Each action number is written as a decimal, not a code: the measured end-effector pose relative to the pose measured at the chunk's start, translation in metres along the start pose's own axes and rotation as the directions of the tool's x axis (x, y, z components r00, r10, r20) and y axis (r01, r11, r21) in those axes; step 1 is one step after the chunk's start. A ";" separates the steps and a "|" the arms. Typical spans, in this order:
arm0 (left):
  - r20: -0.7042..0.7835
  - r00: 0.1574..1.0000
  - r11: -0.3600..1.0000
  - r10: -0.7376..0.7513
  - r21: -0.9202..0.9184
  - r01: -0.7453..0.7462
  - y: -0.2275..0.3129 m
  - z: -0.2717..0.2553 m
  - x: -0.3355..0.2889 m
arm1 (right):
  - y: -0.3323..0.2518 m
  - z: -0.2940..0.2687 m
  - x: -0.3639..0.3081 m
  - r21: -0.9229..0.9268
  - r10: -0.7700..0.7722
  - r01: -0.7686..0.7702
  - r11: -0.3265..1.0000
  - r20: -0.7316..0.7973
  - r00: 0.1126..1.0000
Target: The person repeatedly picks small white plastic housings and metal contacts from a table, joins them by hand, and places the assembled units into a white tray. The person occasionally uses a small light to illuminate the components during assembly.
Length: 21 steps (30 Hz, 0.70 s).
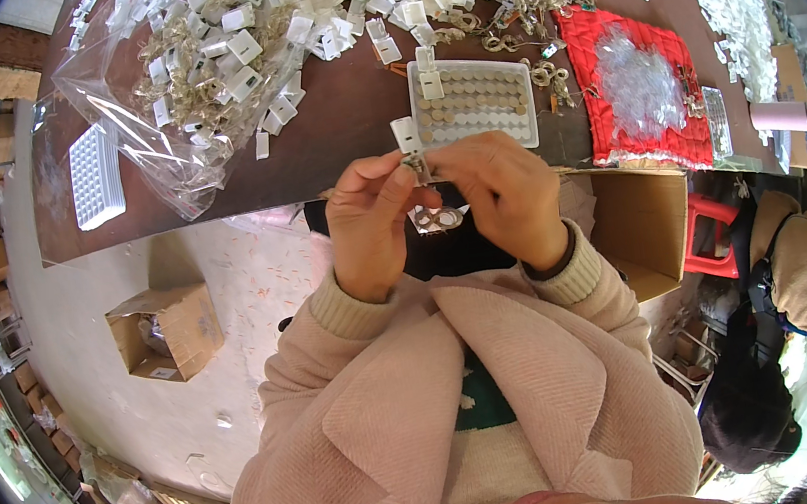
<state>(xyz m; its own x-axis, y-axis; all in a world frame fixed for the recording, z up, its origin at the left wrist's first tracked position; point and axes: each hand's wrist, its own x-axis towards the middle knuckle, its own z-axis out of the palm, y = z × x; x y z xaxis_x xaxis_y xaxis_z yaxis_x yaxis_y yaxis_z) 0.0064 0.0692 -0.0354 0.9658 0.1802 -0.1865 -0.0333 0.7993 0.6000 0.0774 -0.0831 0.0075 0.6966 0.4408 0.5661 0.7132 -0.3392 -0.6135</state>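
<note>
Just past the table's near edge, my left hand (366, 218) pinches a small white plastic battery case (405, 135) between thumb and fingers. Its lid part points up and away from me. My right hand (509, 189) is closed too, its fingertips meeting the lower part of the same case; what exactly they grip there is hidden. Below the fingertips hangs a coil of thin wire (437, 218). Directly beyond my hands stands a white tray (524, 101) holding rows of round, flat, coin-like cells. More white cases (430, 80) overlap its left edge.
Heaps of white cases with coiled wires (238, 56) cover the table's far side. A red cloth (596, 92) bearing clear plastic bits lies right, a stack of white trays (96, 179) left. Cardboard boxes (193, 328) and a red stool (709, 240) stand below table height.
</note>
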 end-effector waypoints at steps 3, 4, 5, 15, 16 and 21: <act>-0.019 0.999 0.999 0.048 0.003 -0.048 0.004 -0.006 0.001 | 0.010 0.007 0.001 -0.078 0.073 -0.073 0.994 0.002 0.997; -0.014 0.998 0.998 0.055 0.007 -0.055 0.006 -0.008 0.002 | 0.014 0.009 0.003 -0.122 0.099 -0.097 0.988 0.011 0.995; -0.003 0.998 0.998 0.065 0.006 -0.065 0.007 -0.009 0.002 | 0.017 0.012 0.004 -0.155 0.069 -0.062 0.986 0.040 0.997; -0.002 1.000 0.999 -0.014 -0.040 0.014 0.008 -0.005 0.004 | 0.004 0.015 0.008 0.008 0.075 -0.074 0.997 -0.028 0.997; 0.016 0.999 0.998 -0.028 -0.051 0.029 0.007 -0.003 0.003 | -0.001 0.013 0.008 0.033 0.077 -0.076 0.997 -0.045 0.996; 0.078 0.994 0.993 -0.078 -0.088 0.085 0.004 -0.002 0.001 | -0.011 0.004 0.009 0.054 0.072 -0.071 0.996 -0.029 0.997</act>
<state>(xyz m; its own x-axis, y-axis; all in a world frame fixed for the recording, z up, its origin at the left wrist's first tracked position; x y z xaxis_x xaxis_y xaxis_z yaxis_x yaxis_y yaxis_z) 0.0064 0.0740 -0.0343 0.9825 0.0725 -0.1716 0.0259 0.8591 0.5112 0.0755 -0.0721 0.0169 0.7483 0.3908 0.5360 0.6569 -0.3242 -0.6807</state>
